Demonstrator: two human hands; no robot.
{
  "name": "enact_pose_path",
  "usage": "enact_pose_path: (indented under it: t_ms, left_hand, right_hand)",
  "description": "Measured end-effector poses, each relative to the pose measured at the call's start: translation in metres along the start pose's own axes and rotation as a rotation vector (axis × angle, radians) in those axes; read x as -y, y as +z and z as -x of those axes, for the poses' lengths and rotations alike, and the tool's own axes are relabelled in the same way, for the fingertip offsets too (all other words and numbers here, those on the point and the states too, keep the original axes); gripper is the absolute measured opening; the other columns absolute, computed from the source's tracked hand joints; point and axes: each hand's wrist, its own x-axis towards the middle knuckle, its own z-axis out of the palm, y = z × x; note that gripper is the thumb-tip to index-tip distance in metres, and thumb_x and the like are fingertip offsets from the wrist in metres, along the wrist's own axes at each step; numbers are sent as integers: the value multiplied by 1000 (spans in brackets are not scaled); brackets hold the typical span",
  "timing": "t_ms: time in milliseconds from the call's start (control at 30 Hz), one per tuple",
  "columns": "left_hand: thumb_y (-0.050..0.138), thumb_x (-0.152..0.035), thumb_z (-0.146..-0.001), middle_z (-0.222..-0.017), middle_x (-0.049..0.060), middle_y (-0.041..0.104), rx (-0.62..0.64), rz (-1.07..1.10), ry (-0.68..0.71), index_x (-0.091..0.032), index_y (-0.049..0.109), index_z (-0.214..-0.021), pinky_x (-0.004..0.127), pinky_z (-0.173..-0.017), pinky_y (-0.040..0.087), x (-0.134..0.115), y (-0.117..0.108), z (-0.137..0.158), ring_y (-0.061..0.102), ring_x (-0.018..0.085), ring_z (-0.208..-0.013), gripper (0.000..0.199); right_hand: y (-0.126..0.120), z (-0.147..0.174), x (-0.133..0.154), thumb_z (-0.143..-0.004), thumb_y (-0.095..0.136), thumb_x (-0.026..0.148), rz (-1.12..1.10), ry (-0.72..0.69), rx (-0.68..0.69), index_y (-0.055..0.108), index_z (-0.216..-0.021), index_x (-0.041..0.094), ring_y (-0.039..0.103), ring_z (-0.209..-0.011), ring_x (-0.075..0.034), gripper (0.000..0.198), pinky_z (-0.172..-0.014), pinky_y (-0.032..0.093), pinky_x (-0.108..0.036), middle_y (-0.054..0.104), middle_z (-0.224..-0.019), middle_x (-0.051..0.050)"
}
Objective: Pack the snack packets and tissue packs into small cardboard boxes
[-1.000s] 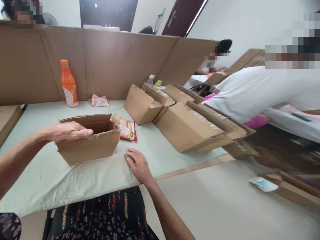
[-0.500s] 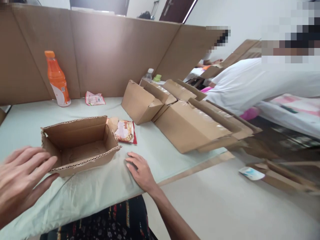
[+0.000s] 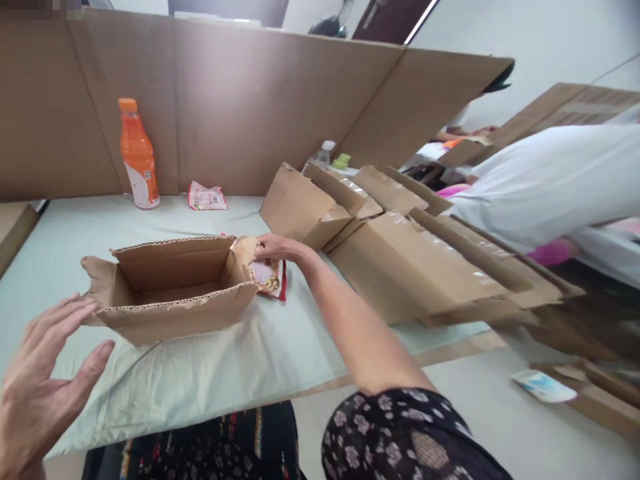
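Observation:
An open-topped cardboard box (image 3: 183, 319) stands on the pale green cloth in front of me. My left hand (image 3: 55, 373) is open at its left end, thumb spread, fingertips by the outward-leaning left flap. At the opposite end, my right hand (image 3: 277, 247) has its fingers closed on the edge of the right flap; the fingertips are partly hidden. Below that hand lies a red and white food packet (image 3: 270, 277), partly covered by the flap. The inside of the box shows only in part.
An orange drink bottle (image 3: 139, 157) and a pink packet (image 3: 207, 198) are by the cardboard screen (image 3: 280, 100). Several cardboard boxes (image 3: 390, 267) are grouped on the right. A clear bottle (image 3: 321, 155) is behind them. A person's white sleeve (image 3: 560, 180) shows beyond.
My right hand has gone from the cloth up to the box's right flap. The left flap now leans outward, and my left thumb is spread wider. The view has shifted a little.

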Motion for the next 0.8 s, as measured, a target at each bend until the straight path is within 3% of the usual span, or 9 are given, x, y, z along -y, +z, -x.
enact_pose_path:
  t_ms: [67,133,233,367,400,467,533,633,800]
  left_hand:
    - [67,-33,-98,-134,5,72,22,5,55,-39,67,-133,60,-112,53,2,2,-1,65,33,-134,35]
    - [65,-26,-100,-140,6,69,53,-3,97,-34,71,-120,58,-111,55,6,5,-1,63,31,-136,23]
    - [60,-19,-102,-155,7,60,90,23,138,-31,73,-111,57,-111,54,10,9,2,58,31,-142,20]
    - [59,-16,-101,-165,7,52,79,76,131,-29,74,-110,56,-114,52,11,16,7,56,31,-145,21]
    - [60,-16,-100,-166,7,51,72,81,131,-28,75,-110,55,-115,51,11,18,8,56,32,-145,21]
    - [60,-16,-100,-166,8,51,54,80,127,-28,76,-110,55,-116,51,11,21,10,56,32,-145,22]
    - [60,-17,-99,-164,9,52,34,72,106,-28,77,-109,55,-115,53,9,22,11,57,33,-145,23]
    - [59,-17,-99,-160,12,56,29,59,84,-26,78,-104,54,-111,56,5,21,9,61,33,-139,22]
    - [57,-13,-96,-158,13,58,50,43,119,-24,78,-103,57,-114,54,-1,18,7,59,34,-142,25]
  right_hand:
    - [0,23,3,-103,68,45,0,-6,52,71,-117,14,72,-95,-21,34,-81,64,-37,72,-112,-5]
    - [-7,55,7,-102,68,46,1,-6,-24,71,-92,15,68,-71,-16,33,-63,57,-28,69,-82,0]
    - [-37,98,23,-98,68,47,12,-11,-345,61,-72,22,55,-52,-15,37,-49,41,-29,55,-59,3]
    - [-91,121,80,-90,78,48,-15,-156,-951,61,-72,28,53,-61,-19,31,-61,44,-37,54,-66,1]
    - [-100,121,101,-88,79,47,-54,-233,-1056,62,-73,29,55,-63,-21,29,-64,45,-39,55,-68,1]
    - [-106,118,145,-88,80,46,-61,-377,-1114,67,-77,31,56,-64,-21,23,-67,47,-40,57,-70,1]
    - [-97,111,182,-92,78,41,18,-551,-965,69,-81,32,58,-64,-20,17,-66,47,-39,62,-72,2]
    - [-66,94,212,-101,66,31,154,-797,-505,70,-80,29,61,-68,-17,22,-68,47,-35,70,-77,0]
    - [-8,60,203,-96,61,13,347,-752,257,70,-70,22,61,-65,-17,29,-64,42,-32,71,-74,-2]
